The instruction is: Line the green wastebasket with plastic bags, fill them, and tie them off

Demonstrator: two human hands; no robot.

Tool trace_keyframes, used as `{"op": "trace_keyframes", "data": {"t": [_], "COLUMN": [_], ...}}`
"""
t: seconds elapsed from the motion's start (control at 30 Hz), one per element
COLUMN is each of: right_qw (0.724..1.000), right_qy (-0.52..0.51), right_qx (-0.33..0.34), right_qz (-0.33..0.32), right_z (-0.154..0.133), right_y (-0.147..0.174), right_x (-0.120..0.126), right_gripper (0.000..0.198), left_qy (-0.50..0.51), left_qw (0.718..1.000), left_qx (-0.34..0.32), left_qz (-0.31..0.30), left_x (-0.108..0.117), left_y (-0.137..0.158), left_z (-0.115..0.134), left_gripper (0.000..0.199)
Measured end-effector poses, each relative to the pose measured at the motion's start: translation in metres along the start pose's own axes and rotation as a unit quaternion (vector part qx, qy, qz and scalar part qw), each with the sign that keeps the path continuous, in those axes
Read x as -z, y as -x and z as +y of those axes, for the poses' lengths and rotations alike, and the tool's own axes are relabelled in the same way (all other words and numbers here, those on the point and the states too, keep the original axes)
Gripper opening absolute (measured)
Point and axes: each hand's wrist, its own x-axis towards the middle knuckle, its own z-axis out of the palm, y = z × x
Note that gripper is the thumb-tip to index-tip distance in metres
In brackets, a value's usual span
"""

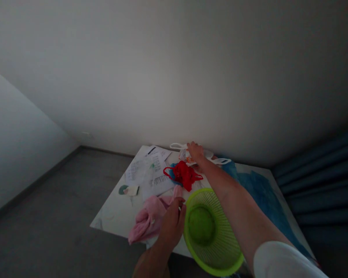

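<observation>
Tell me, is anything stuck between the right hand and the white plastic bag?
Nothing visible is. The right hand seems to be on the white plastic bag; the red item with straps lies nearer the person, not between them.

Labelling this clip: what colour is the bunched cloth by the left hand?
The cloth is pink, best seen in the head view.

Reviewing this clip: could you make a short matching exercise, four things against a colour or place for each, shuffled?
1. Plastic basket
2. Cloth left of the basket
3. Handled bag at the right hand
4. Printed papers

A. White with orange print
B. Spread on the table's far left part
C. Lime green
D. Pink

Pairs: 1-C, 2-D, 3-A, 4-B
</observation>
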Motion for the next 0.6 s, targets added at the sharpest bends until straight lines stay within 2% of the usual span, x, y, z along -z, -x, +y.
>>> {"op": "trace_keyframes", "data": {"t": [0.13,0.27,0.4,0.6], "right_qw": [0.998,0.994,0.994,0.994], "right_qy": [-0.025,-0.056,-0.063,-0.06], "right_qx": [-0.057,-0.087,-0.046,-0.001], "right_qz": [-0.004,0.023,0.08,0.093], "right_z": [0.012,0.029,0.043,0.049], "right_y": [-0.006,-0.008,0.0,0.036], "right_x": [-0.031,-0.042,-0.034,-0.002], "right_gripper": [0.04,0.052,0.072,0.077], "left_qy": [-0.006,-0.018,-0.013,-0.019], "left_qw": [1.0,1.0,1.0,0.999], "left_qx": [0.004,0.015,0.012,0.005], "left_qz": [0.0,-0.003,0.002,-0.04], "left_x": [0.001,0.002,0.003,0.002], "left_y": [0.0,-0.004,-0.006,-0.007], "left_z": [-0.001,-0.004,-0.005,-0.019], "left_gripper": [0.042,0.042,0.042,0.039]}}
